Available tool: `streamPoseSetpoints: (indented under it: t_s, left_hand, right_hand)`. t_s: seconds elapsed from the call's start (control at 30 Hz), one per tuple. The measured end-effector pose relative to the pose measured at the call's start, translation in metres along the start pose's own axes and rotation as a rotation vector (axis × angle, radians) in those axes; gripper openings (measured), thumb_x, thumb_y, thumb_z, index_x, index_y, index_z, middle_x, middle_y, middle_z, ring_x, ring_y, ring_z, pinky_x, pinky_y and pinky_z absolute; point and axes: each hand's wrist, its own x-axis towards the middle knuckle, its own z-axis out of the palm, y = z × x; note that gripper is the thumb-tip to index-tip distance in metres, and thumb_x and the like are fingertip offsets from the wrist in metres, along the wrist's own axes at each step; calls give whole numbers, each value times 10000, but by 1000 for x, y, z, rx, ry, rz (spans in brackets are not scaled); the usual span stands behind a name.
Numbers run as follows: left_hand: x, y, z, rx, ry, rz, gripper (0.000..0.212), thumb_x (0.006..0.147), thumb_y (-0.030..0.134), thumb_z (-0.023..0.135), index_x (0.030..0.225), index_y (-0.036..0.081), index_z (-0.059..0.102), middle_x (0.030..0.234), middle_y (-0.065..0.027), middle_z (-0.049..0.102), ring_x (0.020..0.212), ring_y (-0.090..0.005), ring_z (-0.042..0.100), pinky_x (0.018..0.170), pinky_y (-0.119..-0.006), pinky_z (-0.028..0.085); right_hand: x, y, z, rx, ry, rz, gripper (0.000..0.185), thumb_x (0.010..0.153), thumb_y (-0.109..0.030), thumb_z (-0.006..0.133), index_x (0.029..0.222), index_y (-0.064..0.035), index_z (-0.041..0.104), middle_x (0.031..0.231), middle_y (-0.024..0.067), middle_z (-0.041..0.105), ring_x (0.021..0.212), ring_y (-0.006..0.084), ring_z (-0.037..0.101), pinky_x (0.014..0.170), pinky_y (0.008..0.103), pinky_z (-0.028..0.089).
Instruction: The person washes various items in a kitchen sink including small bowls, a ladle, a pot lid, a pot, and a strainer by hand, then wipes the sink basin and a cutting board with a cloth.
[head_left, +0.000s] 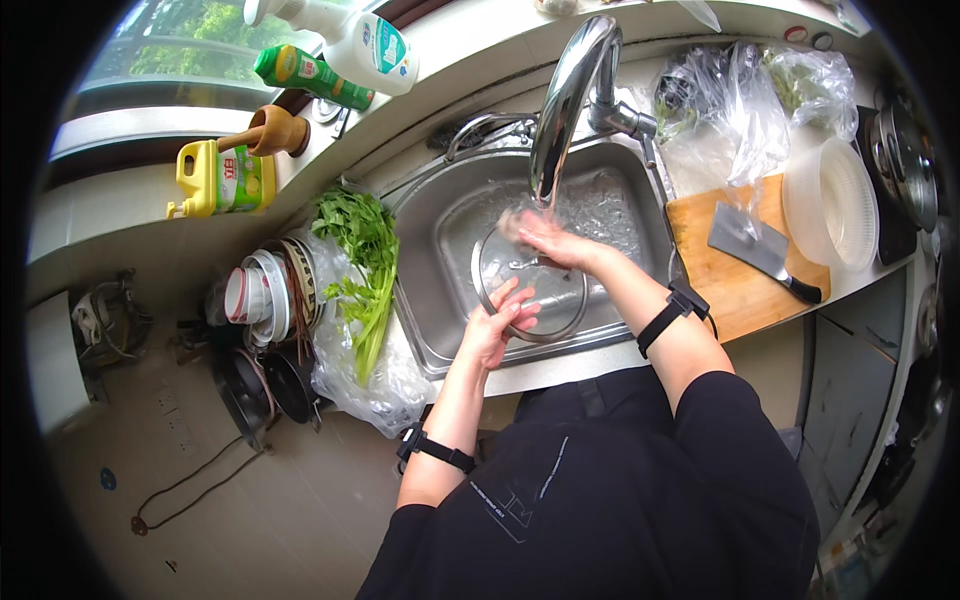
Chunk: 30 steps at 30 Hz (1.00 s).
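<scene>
A clear glass pot lid (551, 315) with a metal rim is tilted over the stainless steel sink (431, 300). My left hand (499, 322) grips its lower left rim, fingers spread against the glass. The lid's knob (529, 263) shows near its middle. My right hand (551, 238) is at the lid's upper edge, below the chrome faucet (562, 112). Water runs from the spout onto its fingers, which are blurred, so whether they hold anything is unclear. Wet, splashed metal shows on the sink floor.
Right of the sink, a cleaver (750, 238) lies on a wooden cutting board (697, 277), beside a white plastic basket (832, 206) and plastic bags (750, 112). On the left are celery (367, 277) and stacked bowls (262, 296). Bottles (375, 52) stand along the windowsill.
</scene>
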Motion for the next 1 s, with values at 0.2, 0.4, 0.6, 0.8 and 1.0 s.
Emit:
streamPoseSetpoints:
  t_s: [0.2,0.4,0.6,0.8,1.0]
  left_hand:
    - [9,12,1,-35,-14,-31,518,848,56,525,1313,12,301,1214,-193,478,983,-296,572,800,-354,515]
    - [18,4,-13,-325,85,163,540,863,132,527,1335,57,276,1261,-171,441,1046,-306,530,824,-388,489]
    - [36,-9,-12,-290,240,137,498,919,362,405,1328,104,287,1308,-118,389,1163,-284,424,963,-435,354]
    - [40,-4,7,-329,144,118,536,911,484,307,1313,130,333,1320,-83,399,1190,-239,409,961,-410,358]
    - [43,19,5,-314,76,27,605,900,497,322,1298,41,319,1290,-135,409,1134,-249,458,950,-398,383]
  right_hand:
    - [1,-18,-3,-62,-71,23,643,890,-571,146,1354,-159,315,1458,57,133,1344,257,70,1085,362,61]
    - [-20,17,-4,-183,112,-13,637,904,-513,204,1339,-60,308,1426,114,218,1339,233,127,1079,414,83]
    - [-44,-26,71,-482,282,-29,755,857,-549,334,1358,2,207,1426,220,115,1330,362,55,1079,425,51]
    - [-51,-60,72,-638,240,-246,798,774,-493,513,1335,7,244,1405,203,200,1304,358,177,1068,449,136]
    - [-63,-6,45,-654,585,-369,454,673,-45,618,1115,-43,514,1170,129,518,1084,288,497,886,356,424]
